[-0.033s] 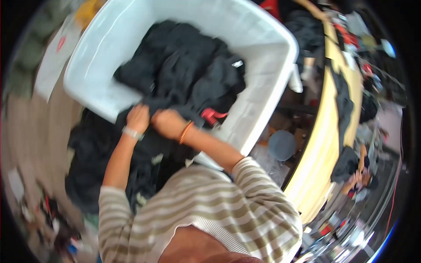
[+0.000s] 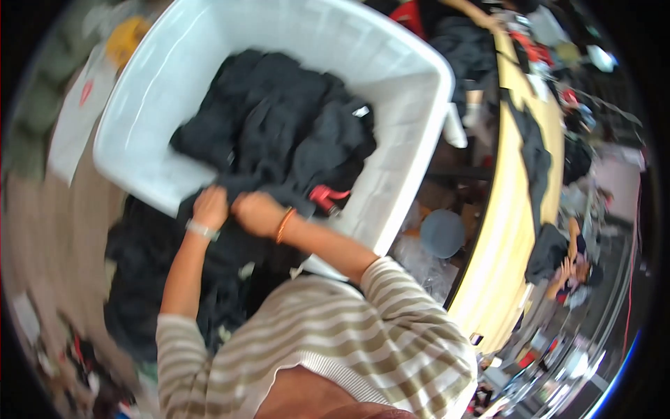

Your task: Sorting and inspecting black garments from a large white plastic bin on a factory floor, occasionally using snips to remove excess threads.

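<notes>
Both hands are at the near rim of a large white plastic tub (image 2: 412, 188), gripping black cloth. My left hand (image 2: 211, 208), with a pale band at the wrist, is closed on a black garment (image 2: 234, 187) that lies over the rim. Close beside it, my right hand (image 2: 259, 214), wearing an orange bracelet, is also closed on that fabric. A heap of black garments (image 2: 272, 112) fills the tub's middle. Just right of my right hand, a red-handled tool (image 2: 325, 198) lies inside the tub; its kind is unclear.
More black cloth (image 2: 153, 272) is piled on the floor at left, outside the tub. A long light-wood table (image 2: 485, 279) runs along the right, with a dark strip of fabric on it. Below it sits a round grey-blue object (image 2: 442, 233). Another person (image 2: 571, 269) is at the far right.
The view has shifted slightly, so the tub and the cloth appear a little lower and to the left. Both hands keep their hold on the black garment.
</notes>
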Action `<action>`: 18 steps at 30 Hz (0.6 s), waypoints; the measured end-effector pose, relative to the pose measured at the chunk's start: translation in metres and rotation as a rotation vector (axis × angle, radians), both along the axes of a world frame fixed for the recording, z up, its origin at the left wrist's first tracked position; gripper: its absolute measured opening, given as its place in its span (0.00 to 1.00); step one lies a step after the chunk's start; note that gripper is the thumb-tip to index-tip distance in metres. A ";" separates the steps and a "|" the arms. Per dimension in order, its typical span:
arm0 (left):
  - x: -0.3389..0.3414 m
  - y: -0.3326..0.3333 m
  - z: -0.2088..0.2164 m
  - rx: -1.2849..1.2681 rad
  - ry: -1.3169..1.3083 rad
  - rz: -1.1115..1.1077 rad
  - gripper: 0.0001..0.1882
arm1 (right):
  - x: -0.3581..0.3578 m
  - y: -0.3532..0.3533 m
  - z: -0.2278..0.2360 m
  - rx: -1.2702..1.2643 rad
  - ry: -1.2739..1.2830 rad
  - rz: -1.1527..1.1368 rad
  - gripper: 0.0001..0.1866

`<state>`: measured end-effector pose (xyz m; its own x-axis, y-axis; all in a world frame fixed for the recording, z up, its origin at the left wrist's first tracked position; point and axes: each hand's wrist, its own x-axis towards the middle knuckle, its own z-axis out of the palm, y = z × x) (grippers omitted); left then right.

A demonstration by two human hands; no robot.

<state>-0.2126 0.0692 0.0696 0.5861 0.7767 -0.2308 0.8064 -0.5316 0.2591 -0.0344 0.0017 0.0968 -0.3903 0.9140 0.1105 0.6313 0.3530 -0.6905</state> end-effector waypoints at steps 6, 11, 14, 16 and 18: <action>0.018 0.000 0.026 -0.231 0.128 0.059 0.06 | 0.003 -0.008 -0.002 -0.094 0.114 -0.044 0.06; 0.022 0.007 0.028 -0.257 0.119 0.126 0.04 | -0.001 -0.010 0.005 -0.146 0.107 -0.021 0.07; 0.009 0.013 0.016 -0.239 0.022 0.050 0.02 | -0.002 -0.009 0.007 -0.152 0.121 -0.001 0.09; 0.011 0.009 0.017 -0.617 -0.277 0.425 0.03 | 0.000 -0.011 -0.001 -0.144 0.116 -0.022 0.08; -0.001 0.001 0.012 -0.703 -0.380 0.485 0.01 | -0.001 -0.011 0.006 -0.130 0.109 0.000 0.10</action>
